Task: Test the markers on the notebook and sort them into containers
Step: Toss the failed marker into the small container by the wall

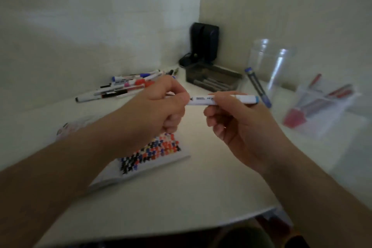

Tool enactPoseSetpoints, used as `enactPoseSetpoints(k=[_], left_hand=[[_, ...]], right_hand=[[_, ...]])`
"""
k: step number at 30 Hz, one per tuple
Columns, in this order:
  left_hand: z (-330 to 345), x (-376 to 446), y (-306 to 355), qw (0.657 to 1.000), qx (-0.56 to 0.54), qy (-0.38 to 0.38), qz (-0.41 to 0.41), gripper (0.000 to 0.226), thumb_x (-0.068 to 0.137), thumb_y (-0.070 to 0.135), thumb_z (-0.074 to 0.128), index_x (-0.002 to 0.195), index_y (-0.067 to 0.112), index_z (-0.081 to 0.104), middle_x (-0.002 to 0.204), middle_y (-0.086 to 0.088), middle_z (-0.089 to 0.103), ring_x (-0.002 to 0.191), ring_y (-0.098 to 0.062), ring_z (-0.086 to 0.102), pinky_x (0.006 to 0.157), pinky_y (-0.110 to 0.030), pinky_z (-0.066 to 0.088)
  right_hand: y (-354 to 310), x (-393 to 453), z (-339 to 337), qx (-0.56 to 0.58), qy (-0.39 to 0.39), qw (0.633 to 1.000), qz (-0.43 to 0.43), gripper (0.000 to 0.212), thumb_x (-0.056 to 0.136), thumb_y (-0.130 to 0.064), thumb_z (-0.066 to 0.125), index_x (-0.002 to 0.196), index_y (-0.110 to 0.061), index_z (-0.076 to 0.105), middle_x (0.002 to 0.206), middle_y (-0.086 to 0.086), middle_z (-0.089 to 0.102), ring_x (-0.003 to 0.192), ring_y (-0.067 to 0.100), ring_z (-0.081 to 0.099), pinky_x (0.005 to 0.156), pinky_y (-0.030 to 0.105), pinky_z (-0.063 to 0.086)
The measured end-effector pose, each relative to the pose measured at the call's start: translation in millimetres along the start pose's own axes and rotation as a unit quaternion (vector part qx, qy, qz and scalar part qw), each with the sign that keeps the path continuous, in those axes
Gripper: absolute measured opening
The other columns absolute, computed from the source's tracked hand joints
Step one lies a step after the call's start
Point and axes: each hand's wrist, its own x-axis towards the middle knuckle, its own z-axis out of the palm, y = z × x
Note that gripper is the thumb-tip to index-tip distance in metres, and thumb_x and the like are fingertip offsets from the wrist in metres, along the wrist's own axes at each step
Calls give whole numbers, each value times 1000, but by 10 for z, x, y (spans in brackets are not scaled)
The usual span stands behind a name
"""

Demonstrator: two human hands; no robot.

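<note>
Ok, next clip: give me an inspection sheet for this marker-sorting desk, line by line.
Surface: white desk, set in a wall corner.
Job's things: white marker with a blue end, held level above the desk; notebook with coloured test marks; untested marker pile; grey tray, round clear jar with a blue marker leaning at it, clear box holding red markers.
Clutter: nothing seen.
Grippers: left hand and right hand both grip the white marker.
Cables: dark cord by the black device.
Surroundings: plain walls.

Both forearms reaching in from the near edge, wrists raised above the table; left hand [161, 104] curled into a loose fist, knuckles up; right hand [233, 119] palm-left, fingers curled, thumb on top.
</note>
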Motion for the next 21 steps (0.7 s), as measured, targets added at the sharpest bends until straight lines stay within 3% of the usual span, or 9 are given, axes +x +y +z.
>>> enactPoseSetpoints(k=[3, 5, 8, 10, 13, 15, 18, 21], left_hand=[[698, -45, 64, 995, 56, -77, -23, 4, 93, 27, 63, 90, 24, 64, 66, -4, 57, 63, -21, 49, 65, -41, 43], [1204, -93, 77, 987, 87, -128, -32, 4, 99, 23, 65, 95, 25, 67, 70, -1, 66, 66, -17, 59, 67, -36, 53], [2039, -201, 0, 976, 84, -196, -39, 6, 97, 17, 67, 101, 21, 68, 80, -9, 74, 70, -19, 66, 69, -35, 58], [2591, -286, -184, 964, 50, -239, -108, 7, 98, 13, 65, 104, 17, 67, 83, -13, 74, 68, -19, 65, 64, -32, 56], [3288, -350, -707, 923, 25, -283, -260, 8, 101, 17, 63, 107, 15, 67, 82, -4, 75, 64, -13, 63, 57, -24, 50], [3608, -334, -1194, 893, 53, -294, -337, 10, 101, 22, 64, 107, 19, 71, 83, -2, 76, 67, -13, 63, 59, -24, 49], [3887, -365, -1877, 853, 85, -275, -435, 16, 102, 18, 59, 114, 20, 70, 96, -6, 75, 77, -14, 62, 66, -27, 51], [4021, -416, -2286, 820, 95, -230, -515, 34, 104, 4, 47, 132, 17, 62, 113, -13, 67, 90, -18, 64, 75, -30, 56]], right_hand=[[-87, -694, -598, -11, 65, 997, -40, 21, 75, -34, 76, 88, -17, 79, 77, 13, 69, 68, 22, 62, 57, 27, 49], [-102, -1188, -1019, 7, 94, 994, -52, 38, 66, -40, 87, 92, -14, 77, 74, 15, 65, 65, 23, 60, 54, 27, 48], [-41, -1928, -1575, 103, 182, 978, -23, 57, 45, -37, 99, 89, -10, 75, 69, 15, 58, 59, 19, 58, 48, 24, 49], [54, -2328, -1887, 184, 261, 948, -5, 59, 40, -32, 101, 86, -9, 71, 67, 13, 53, 56, 18, 55, 44, 23, 47], [463, -2737, -2344, 237, 406, 882, 24, 34, 68, -22, 85, 91, -11, 62, 64, 9, 49, 50, 15, 49, 39, 21, 42], [921, -2904, -2628, 200, 505, 838, 54, 15, 89, -12, 69, 100, -7, 59, 61, 8, 52, 49, 15, 50, 40, 23, 41], [1664, -3051, -2889, 152, 591, 782, 125, 13, 100, -10, 62, 108, 0, 60, 66, 11, 56, 49, 19, 51, 42, 26, 39], [2235, -3114, -3065, 198, 625, 733, 183, 17, 103, -13, 58, 111, 0, 63, 77, 21, 61, 48, 25, 53, 46, 30, 42]])
